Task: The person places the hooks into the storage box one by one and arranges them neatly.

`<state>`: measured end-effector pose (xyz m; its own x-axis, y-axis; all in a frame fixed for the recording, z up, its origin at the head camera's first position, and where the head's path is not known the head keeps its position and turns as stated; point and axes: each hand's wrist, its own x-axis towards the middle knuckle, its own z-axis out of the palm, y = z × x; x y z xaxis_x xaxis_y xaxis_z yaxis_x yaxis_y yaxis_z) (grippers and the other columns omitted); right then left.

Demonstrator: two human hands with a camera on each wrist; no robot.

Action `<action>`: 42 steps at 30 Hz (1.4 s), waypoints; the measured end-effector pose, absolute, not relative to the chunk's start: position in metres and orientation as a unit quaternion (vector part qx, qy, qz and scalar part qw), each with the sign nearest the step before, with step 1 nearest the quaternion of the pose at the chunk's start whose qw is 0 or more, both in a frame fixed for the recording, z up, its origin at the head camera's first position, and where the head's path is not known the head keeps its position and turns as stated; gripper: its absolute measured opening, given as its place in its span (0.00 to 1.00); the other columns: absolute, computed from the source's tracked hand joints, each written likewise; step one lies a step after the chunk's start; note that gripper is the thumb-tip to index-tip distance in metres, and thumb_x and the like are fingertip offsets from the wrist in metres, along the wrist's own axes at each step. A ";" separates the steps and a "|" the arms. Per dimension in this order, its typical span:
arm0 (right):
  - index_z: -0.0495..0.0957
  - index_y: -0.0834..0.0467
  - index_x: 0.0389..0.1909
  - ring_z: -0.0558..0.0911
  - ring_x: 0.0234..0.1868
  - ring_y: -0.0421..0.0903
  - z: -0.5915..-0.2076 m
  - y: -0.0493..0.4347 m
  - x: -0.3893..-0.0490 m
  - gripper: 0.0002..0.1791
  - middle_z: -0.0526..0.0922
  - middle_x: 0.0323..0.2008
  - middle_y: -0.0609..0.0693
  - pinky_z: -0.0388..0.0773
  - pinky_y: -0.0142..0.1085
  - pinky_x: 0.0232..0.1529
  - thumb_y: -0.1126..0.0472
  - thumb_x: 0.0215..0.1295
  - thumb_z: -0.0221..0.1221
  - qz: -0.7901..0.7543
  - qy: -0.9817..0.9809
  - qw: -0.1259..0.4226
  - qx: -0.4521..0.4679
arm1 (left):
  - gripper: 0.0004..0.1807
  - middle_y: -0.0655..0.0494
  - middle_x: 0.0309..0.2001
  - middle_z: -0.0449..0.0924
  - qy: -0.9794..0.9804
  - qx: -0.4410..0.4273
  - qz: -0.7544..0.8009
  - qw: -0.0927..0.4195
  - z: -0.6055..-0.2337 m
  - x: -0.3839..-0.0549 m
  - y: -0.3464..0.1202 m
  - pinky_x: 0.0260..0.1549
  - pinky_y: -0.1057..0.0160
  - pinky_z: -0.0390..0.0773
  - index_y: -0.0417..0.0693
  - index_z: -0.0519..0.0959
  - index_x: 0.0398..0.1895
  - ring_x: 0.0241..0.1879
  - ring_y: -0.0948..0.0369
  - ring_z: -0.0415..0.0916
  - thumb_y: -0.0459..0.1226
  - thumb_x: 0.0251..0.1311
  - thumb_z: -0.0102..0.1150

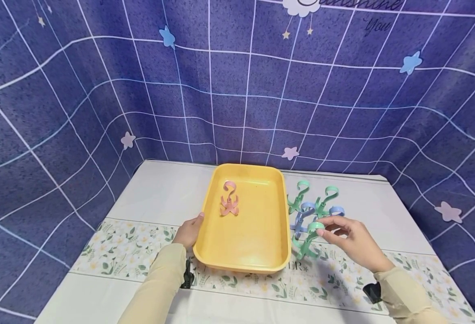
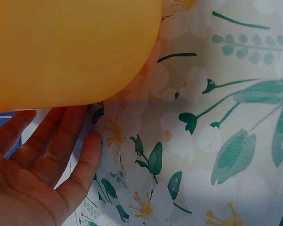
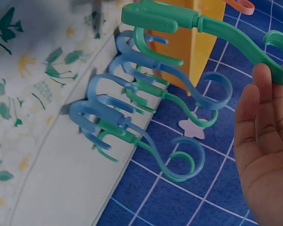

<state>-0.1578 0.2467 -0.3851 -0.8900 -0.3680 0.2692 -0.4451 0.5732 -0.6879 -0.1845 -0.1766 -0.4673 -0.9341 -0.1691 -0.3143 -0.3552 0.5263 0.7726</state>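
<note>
My right hand (image 1: 352, 240) pinches the curled top of a green four-prong hook (image 1: 307, 242), right of the yellow tray (image 1: 245, 267). In the right wrist view, that green hook (image 3: 219, 29) is at the top, its curl against the fingertips of the right hand (image 3: 269, 141). At the tray's left side, my left hand (image 1: 189, 231) touches the outer wall. The left wrist view shows the left hand's fingers (image 2: 47, 150) fairly straight against the tray (image 2: 75, 52); its thumb is out of sight there. Inside the tray, a pink four-prong hook (image 1: 229, 204) stands upright.
Beside the tray's right wall stand green hooks (image 1: 322, 206) and blue hooks (image 1: 299, 223), close together and partly overlapping. A floral strip (image 1: 128, 247) crosses the white table (image 1: 156, 184). A blue gridded curtain (image 1: 237, 112) hangs behind.
</note>
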 end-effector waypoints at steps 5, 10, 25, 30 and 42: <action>0.85 0.56 0.52 0.82 0.40 0.36 -0.375 0.245 -0.159 0.12 0.87 0.45 0.47 0.80 0.34 0.41 0.62 0.70 0.66 0.390 -0.888 0.059 0.236 | 0.39 0.46 0.41 0.84 0.867 -0.152 0.463 0.101 -0.469 -0.184 -0.177 0.48 0.48 0.76 0.36 0.68 0.72 0.38 0.54 0.80 0.59 0.80 0.30; 0.85 0.54 0.52 0.83 0.39 0.37 -0.365 0.242 -0.163 0.12 0.87 0.46 0.47 0.80 0.34 0.41 0.62 0.70 0.65 0.392 -0.884 0.064 0.244 | 0.38 0.45 0.41 0.84 0.867 -0.150 0.465 0.100 -0.468 -0.183 -0.177 0.48 0.47 0.76 0.36 0.69 0.72 0.38 0.53 0.80 0.58 0.80 0.30; 0.85 0.55 0.51 0.83 0.34 0.38 -0.347 0.226 -0.174 0.11 0.87 0.42 0.46 0.81 0.33 0.38 0.64 0.69 0.66 0.393 -0.874 0.093 0.270 | 0.39 0.45 0.43 0.84 0.863 -0.154 0.470 0.106 -0.466 -0.182 -0.177 0.48 0.48 0.77 0.37 0.68 0.73 0.40 0.53 0.80 0.60 0.80 0.29; 0.85 0.55 0.52 0.83 0.36 0.39 -0.341 0.221 -0.179 0.12 0.87 0.43 0.46 0.81 0.33 0.39 0.63 0.70 0.65 0.393 -0.875 0.090 0.268 | 0.38 0.46 0.42 0.84 0.862 -0.154 0.471 0.106 -0.465 -0.182 -0.176 0.47 0.50 0.77 0.37 0.68 0.72 0.38 0.54 0.80 0.58 0.80 0.30; 0.85 0.57 0.51 0.85 0.35 0.42 -0.337 0.210 -0.196 0.11 0.88 0.45 0.50 0.82 0.34 0.38 0.62 0.71 0.65 0.393 -0.874 0.100 0.268 | 0.39 0.47 0.37 0.82 0.859 -0.149 0.479 0.107 -0.463 -0.181 -0.176 0.39 0.55 0.78 0.36 0.71 0.70 0.33 0.56 0.79 0.59 0.80 0.29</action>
<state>-0.1960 0.2104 -0.3369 -0.8362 -0.3899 0.3856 -0.5472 0.5469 -0.6337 -0.1810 -0.1762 -0.4627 -0.9331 -0.1530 -0.3253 -0.3572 0.4974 0.7906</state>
